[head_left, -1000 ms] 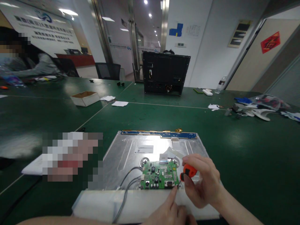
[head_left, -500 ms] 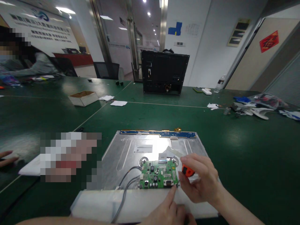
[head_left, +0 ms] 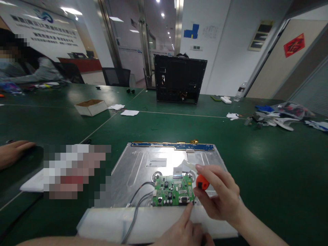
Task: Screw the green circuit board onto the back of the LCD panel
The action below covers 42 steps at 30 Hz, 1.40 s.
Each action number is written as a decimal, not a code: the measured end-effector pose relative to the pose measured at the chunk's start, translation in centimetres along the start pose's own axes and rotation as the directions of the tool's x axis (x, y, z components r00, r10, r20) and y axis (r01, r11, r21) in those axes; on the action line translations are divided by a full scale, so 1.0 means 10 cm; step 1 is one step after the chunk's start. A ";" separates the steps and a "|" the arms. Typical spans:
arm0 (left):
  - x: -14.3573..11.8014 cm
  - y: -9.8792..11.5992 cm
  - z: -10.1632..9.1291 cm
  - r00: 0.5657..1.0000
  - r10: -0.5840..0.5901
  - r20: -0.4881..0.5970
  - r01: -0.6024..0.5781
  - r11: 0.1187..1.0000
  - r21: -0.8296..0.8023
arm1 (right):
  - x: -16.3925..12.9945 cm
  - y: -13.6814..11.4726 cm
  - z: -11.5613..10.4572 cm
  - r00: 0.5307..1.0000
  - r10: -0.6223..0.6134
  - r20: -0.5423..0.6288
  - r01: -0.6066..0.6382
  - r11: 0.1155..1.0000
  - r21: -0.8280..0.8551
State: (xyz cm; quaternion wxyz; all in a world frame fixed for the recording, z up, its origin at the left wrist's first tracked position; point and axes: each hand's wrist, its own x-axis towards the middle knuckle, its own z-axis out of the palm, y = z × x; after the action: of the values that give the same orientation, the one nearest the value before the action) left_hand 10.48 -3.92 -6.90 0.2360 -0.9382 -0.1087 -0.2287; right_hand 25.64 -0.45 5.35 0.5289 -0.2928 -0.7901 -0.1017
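My right hand (head_left: pixel 222 196) is closed round the orange-red handle of a screwdriver (head_left: pixel 202 182), thumb and fingers on either side. Its thin shaft, mostly hidden, points down at the lower right corner of a green circuit board (head_left: pixel 173 191). My left hand (head_left: pixel 183 227) reaches in from below. Its index finger is stretched out and touches that same corner, while the other fingers are loosely bent, partly out of sight. The board lies on the silvery metal back of a display panel (head_left: pixel 143 160), with grey cables (head_left: pixel 139 208) running from its left side.
Across the panel's near edge lies a whitish translucent sheet (head_left: pixel 107 222). Another person's hand (head_left: pixel 15 153) is on the table at left, near a paper (head_left: pixel 34 181). Farther back are a small box (head_left: pixel 91 108), a black monitor housing (head_left: pixel 180 78) and a bottle (head_left: pixel 240 92).
The screwdriver handle has turned and shifted slightly left in my right hand, whose fingers have moved a little. The other person's hand has moved farther in and away. My left hand stays put.
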 end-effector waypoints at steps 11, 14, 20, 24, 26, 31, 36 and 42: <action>0.01 -0.02 -0.02 1.000 -0.001 0.014 0.002 1.000 -0.026 | -0.02 0.01 0.00 1.000 -0.023 0.016 0.022 0.996 0.087; 0.02 -0.02 -0.03 1.000 -0.010 0.011 0.011 0.999 -0.047 | -0.02 0.01 0.02 0.999 -0.029 -0.012 0.030 0.999 0.044; 0.04 -0.04 -0.07 0.995 0.026 0.091 -0.022 0.998 -0.054 | -0.03 0.00 0.03 1.000 -0.016 -0.013 0.016 1.000 -0.017; 0.03 -0.03 -0.06 0.999 0.003 0.047 -0.001 0.999 -0.037 | -0.02 -0.01 0.03 1.000 -0.008 -0.019 0.007 1.000 -0.015; 0.03 -0.02 -0.04 1.000 -0.004 0.009 0.005 1.000 -0.020 | -0.01 -0.01 0.03 1.000 -0.004 -0.007 0.004 1.000 -0.006; 0.02 -0.03 -0.03 1.000 0.007 0.010 -0.007 1.000 -0.028 | -0.04 -0.01 0.05 1.000 0.001 -0.024 0.000 0.998 0.058; 0.03 -0.04 -0.05 0.998 0.016 0.059 -0.013 0.998 -0.061 | -0.05 0.02 0.06 0.999 -0.037 -0.032 0.040 0.995 0.087; 0.03 -0.02 -0.03 0.997 0.025 0.070 -0.022 0.999 -0.044 | -0.03 0.02 0.05 0.997 -0.039 -0.071 0.040 0.999 0.010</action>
State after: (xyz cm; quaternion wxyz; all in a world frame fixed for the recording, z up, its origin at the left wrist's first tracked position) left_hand 10.53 -3.89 -6.47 0.2144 -0.9518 -0.1007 -0.1950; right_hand 25.45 -0.20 4.90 0.5558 -0.2705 -0.7771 -0.1181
